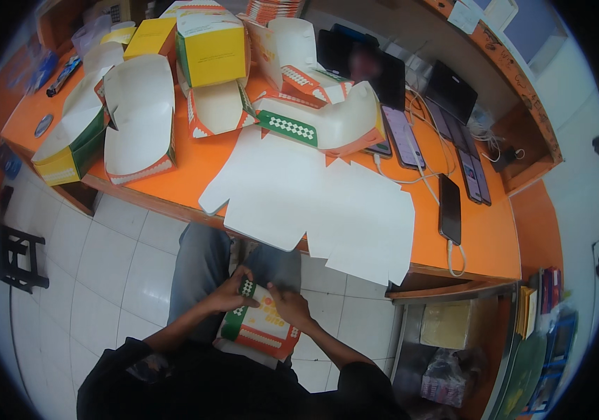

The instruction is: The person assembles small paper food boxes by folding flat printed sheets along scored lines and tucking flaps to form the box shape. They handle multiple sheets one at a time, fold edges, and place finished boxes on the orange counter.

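Note:
On my lap lies a printed cardboard food box (263, 327), white with orange and green patterned borders. My left hand (228, 294) grips its left side, thumb over the green border and fingers round the upper edge. From the right, my right hand (291, 308) holds the box's upper right part, its thumb pressed on the printed face. The undersides of both hands' grips are hidden. Ahead on the orange table (187, 164) lie flat die-cut cardboard blanks (313, 203), white side up, overhanging the front edge.
Folded open boxes (138, 112) crowd the table's left and middle, one with a yellow side (212, 59). Several phones with white charging cables, including a black phone (449, 208), lie at the right. A black stool (21, 257) stands on the floor at left; shelves (446, 322) hold packages at right.

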A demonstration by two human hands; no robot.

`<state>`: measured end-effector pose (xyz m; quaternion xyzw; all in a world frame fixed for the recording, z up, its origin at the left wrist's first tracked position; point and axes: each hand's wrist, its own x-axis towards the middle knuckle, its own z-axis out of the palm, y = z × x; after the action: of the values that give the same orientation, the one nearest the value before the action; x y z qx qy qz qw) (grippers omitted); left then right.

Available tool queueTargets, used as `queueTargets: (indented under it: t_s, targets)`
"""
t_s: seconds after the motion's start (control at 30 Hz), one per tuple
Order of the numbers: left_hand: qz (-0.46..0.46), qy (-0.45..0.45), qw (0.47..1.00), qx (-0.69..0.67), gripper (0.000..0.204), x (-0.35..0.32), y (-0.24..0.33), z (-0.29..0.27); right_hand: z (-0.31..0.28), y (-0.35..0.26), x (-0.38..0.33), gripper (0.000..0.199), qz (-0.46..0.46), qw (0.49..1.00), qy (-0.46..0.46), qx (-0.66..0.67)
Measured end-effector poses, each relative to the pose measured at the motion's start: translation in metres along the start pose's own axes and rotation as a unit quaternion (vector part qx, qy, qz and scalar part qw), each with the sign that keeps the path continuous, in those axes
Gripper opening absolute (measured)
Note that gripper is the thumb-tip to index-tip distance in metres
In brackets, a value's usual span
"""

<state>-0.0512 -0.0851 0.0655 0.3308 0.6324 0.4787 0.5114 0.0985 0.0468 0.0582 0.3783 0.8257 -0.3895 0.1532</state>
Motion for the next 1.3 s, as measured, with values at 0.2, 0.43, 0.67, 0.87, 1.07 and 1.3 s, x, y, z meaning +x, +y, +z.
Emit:
queueTargets:
  t_s: [0.2,0.43,0.67,0.87,1.07,1.3]
  targets:
    - [-0.02,0.023,0.996,-0.084,0.054,-0.005,-0.005,0.0,-0.003,0.011,0.004,0.066,0.029,0.993,-0.078,0.089]
    - [-0.105,-0.025,0.97,-0.218,0.051,-0.016,-0.019,0.006,-0.056,0.047,-0.012,0.064,-0.01,0.904,-0.093,0.417]
    - [-0.006,0.089,0.994,-0.062,0.042,0.001,-0.052,0.012,-0.021,0.068,-0.041,0.058,0.04,0.74,0.0,0.671]
    - [0.004,0.06,0.984,-0.165,0.039,0.007,-0.038,0.016,0.013,0.065,-0.041,0.052,-0.011,0.843,0.083,0.532]
    - [-0.049,0.018,0.979,-0.195,0.046,0.025,-0.011,0.01,-0.01,0.057,-0.032,0.037,-0.034,0.846,0.08,0.526]
    - [-0.097,-0.055,0.975,-0.194,0.048,0.03,-0.065,0.007,0.001,0.072,-0.028,0.033,-0.214,0.913,0.036,0.346]
